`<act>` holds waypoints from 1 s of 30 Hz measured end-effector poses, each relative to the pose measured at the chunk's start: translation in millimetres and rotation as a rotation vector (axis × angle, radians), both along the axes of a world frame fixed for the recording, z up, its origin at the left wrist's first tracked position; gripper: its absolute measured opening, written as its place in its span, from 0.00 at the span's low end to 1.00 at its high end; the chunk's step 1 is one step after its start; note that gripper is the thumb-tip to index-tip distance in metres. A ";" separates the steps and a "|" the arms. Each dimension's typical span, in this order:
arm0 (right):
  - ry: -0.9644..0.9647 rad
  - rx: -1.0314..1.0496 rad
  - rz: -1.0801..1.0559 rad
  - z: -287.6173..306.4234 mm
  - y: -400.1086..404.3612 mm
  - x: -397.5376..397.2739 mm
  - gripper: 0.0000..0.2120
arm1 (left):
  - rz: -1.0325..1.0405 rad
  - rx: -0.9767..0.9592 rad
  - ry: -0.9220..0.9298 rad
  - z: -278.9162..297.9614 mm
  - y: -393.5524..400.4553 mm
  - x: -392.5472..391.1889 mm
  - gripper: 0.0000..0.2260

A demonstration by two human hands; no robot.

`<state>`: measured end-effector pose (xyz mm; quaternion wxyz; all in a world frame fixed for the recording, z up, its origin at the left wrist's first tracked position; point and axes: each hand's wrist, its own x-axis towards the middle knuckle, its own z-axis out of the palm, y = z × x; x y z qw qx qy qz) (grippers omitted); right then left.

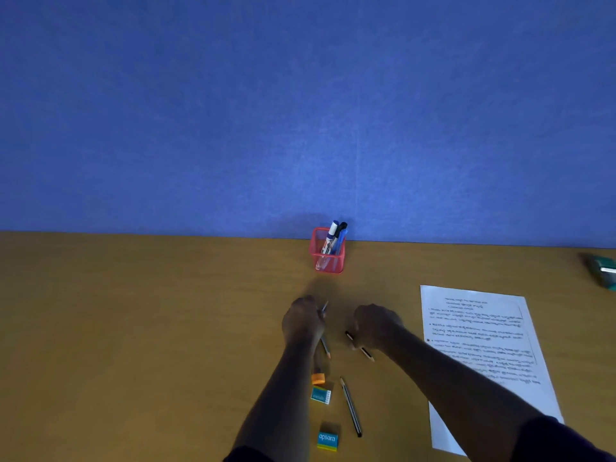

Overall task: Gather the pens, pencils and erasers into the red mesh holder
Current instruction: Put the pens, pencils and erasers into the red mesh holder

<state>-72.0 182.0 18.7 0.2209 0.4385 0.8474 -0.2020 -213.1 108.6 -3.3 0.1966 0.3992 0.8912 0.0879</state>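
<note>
On the table, by the blue wall, the red mesh holder stands with markers inside. Nearer, the left hand grips a pencil; the right hand closes on another pencil. A third pencil and three erasers lie nearest, beside a printed sheet.

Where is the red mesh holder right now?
In the head view, the red mesh holder stands at the far edge of the desk against the blue wall, centred beyond both hands, with pens inside.
</note>
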 end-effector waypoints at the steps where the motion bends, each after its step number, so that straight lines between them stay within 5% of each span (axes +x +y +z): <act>1: -0.003 0.001 0.034 0.7 -2.9 -2.0 0.20 | -0.002 -0.012 0.012 1.2 1.9 0.8 0.15; 6: 0.071 0.023 0.107 15.0 -1.8 -10.1 0.16 | 0.016 0.072 0.018 11.4 6.8 -0.7 0.14; 14: 0.730 0.262 0.003 71.1 49.4 -33.1 0.10 | 0.068 0.762 -0.040 63.6 28.2 -26.5 0.03; 17: 0.779 0.286 -0.038 88.6 67.1 -47.2 0.10 | 0.058 0.922 -0.018 84.1 45.0 -31.8 0.04; 24: 0.621 0.257 0.000 84.7 88.4 -65.3 0.04 | -0.038 0.747 -0.048 90.5 72.1 -31.5 0.05; 30: 0.623 0.212 0.049 64.2 85.9 -69.5 0.12 | -0.095 0.551 0.010 76.3 81.5 -29.6 0.08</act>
